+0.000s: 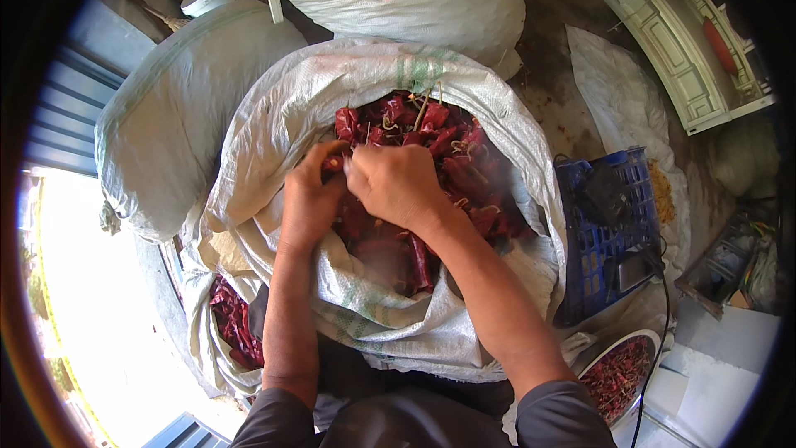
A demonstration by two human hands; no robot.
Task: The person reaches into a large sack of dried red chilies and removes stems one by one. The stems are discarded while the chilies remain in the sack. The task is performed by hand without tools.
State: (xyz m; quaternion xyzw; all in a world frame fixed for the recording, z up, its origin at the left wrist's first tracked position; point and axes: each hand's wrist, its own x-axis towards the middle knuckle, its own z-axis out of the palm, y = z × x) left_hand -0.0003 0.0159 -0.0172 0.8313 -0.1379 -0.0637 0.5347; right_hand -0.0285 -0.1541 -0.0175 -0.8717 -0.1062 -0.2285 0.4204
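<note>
A large white woven sack (273, 118) stands before me with its rim rolled down. Dried red chili peppers (429, 127), many with pale stems, fill its mouth. Over its left part, my left hand (316, 193) grips a dark red chili pepper (334, 164) between thumb and fingers. My right hand (395, 183) meets it from the right, its fingers curled and slightly blurred at the pepper's end. Whether the right fingers pinch a stem is hidden.
A smaller sack of red chilies (233, 323) sits at lower left. Stuffed white sacks (174, 112) stand behind. To the right are a blue plastic crate (606, 230) with dark devices, a black cable (666, 323) and a round container of chili bits (622, 373).
</note>
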